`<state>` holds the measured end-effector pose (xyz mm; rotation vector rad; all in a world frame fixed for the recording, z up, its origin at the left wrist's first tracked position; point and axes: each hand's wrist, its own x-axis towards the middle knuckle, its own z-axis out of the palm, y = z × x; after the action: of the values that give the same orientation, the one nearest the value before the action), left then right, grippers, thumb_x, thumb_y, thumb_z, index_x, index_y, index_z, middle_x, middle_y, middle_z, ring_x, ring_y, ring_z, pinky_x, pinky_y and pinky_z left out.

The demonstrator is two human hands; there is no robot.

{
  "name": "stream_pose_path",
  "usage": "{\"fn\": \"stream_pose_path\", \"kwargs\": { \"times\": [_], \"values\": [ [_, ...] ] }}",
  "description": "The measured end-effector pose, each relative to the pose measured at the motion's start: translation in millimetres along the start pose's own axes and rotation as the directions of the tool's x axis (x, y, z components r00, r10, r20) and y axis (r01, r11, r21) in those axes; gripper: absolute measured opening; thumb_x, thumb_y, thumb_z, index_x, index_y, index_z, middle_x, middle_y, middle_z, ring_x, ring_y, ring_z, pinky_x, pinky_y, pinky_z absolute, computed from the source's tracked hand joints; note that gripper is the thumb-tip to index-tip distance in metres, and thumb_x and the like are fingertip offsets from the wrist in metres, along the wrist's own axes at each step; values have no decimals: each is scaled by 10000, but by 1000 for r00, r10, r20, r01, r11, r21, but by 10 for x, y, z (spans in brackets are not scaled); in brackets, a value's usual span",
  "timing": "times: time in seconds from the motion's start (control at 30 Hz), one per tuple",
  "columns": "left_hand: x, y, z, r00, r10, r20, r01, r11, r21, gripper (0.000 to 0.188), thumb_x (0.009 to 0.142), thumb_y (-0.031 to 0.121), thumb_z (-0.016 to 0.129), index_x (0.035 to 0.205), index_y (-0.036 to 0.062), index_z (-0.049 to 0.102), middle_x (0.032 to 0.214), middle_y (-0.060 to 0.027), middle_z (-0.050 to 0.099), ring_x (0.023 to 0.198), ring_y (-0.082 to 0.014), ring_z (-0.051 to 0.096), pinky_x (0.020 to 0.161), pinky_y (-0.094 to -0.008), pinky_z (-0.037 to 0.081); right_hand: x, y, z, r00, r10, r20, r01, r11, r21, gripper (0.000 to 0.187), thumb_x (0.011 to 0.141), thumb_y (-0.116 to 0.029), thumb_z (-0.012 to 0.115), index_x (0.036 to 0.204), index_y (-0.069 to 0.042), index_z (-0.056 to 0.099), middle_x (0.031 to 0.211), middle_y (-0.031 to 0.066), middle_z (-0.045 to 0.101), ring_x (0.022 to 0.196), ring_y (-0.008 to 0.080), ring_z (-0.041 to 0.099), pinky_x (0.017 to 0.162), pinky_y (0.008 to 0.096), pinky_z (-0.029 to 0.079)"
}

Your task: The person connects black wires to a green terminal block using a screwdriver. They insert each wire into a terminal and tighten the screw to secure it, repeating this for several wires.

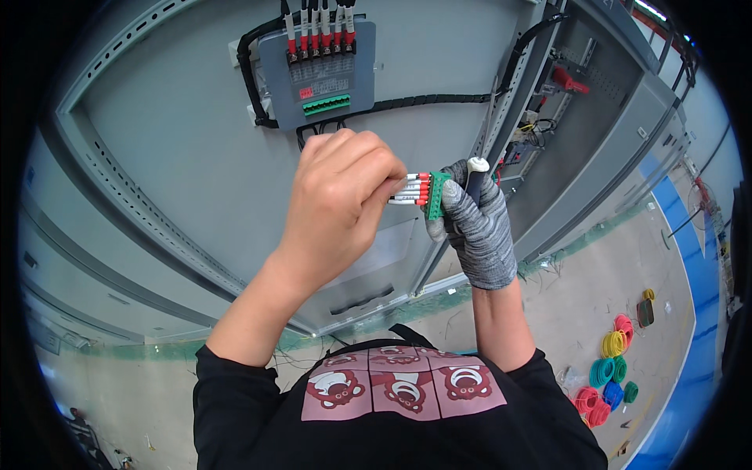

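My bare left hand (337, 188) is closed, its fingertips pinching a bundle of white-sleeved wires (408, 190) with red ends. Those red ends meet one side of a green terminal plug (436, 196). My right hand (478, 227), in a grey knit glove, grips that plug between thumb and fingers. A dark tool handle with a white end (476, 166) also sits in the right hand, pointing up past the fingers; its tip is hidden, so its kind cannot be told. Beyond my hands, a grey module (274, 70) on the cabinet panel carries a green socket strip (327, 104).
Thick wires with red sleeves (326, 39) enter the module's top. A black wrapped cable (431, 100) crosses the grey cabinet panel (439, 47). To the right stands an open cabinet section with wiring (533, 133). Coloured wire coils (613, 344) lie on the floor at right.
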<state>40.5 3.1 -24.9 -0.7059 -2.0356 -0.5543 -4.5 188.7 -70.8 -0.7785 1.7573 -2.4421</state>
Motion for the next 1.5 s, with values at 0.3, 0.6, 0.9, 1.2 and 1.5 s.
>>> {"fn": "stream_pose_path", "kwargs": {
  "times": [0.3, 0.6, 0.9, 1.2, 1.5],
  "values": [
    [18, 17, -13, 1000, 12, 1, -12, 1000, -5, 128, 732, -32, 661, 752, 53, 568, 747, -27, 556, 708, -204, 510, 740, -320, 350, -16, -24, -30, 998, 4, 55, -4, 1000, 2, 214, 926, -231, 672, 916, -38, 579, 714, 42, 619, 559, 103, 593, 516, 226, 463],
    [-186, 87, 73, 940, 78, -332, -81, 997, 6, 137, 776, -39, 664, 845, 63, 602, 883, -45, 561, 766, -175, 514, 776, -307, 371, -10, -82, 25, 1000, -23, 16, 22, 999, 29, 185, 927, -206, 664, 926, -57, 555, 737, 40, 620, 559, 105, 600, 511, 220, 463],
    [-578, 364, 621, 684, -682, 258, 86, -276, -957, 258, 962, 252, 615, 1121, 66, 530, 981, -2, 529, 866, -92, 477, 769, -255, 377, -57, -110, 25, 1000, 14, -26, -16, 998, -54, 200, 922, -221, 674, 899, -35, 602, 683, 18, 601, 550, 83, 576, 505, 224, 449],
    [-293, 430, 674, 666, -732, 146, 6, -191, -982, 151, 961, 189, 622, 994, 45, 590, 960, -19, 597, 872, -94, 547, 810, -274, 439, -165, -157, 100, 993, 77, -95, -84, 994, -72, 222, 899, -250, 705, 901, -55, 599, 652, -4, 569, 521, 69, 527, 475, 212, 393],
    [-277, 468, 685, 607, -771, 192, 76, -184, -980, 263, 953, 214, 639, 1095, -3, 591, 1001, -57, 603, 945, -130, 569, 905, -313, 449, -124, -361, 80, 985, 151, -82, -167, 954, -250, 246, 887, -288, 720, 872, -74, 600, 655, -15, 563, 524, 58, 513, 484, 213, 386]
  ]
}}
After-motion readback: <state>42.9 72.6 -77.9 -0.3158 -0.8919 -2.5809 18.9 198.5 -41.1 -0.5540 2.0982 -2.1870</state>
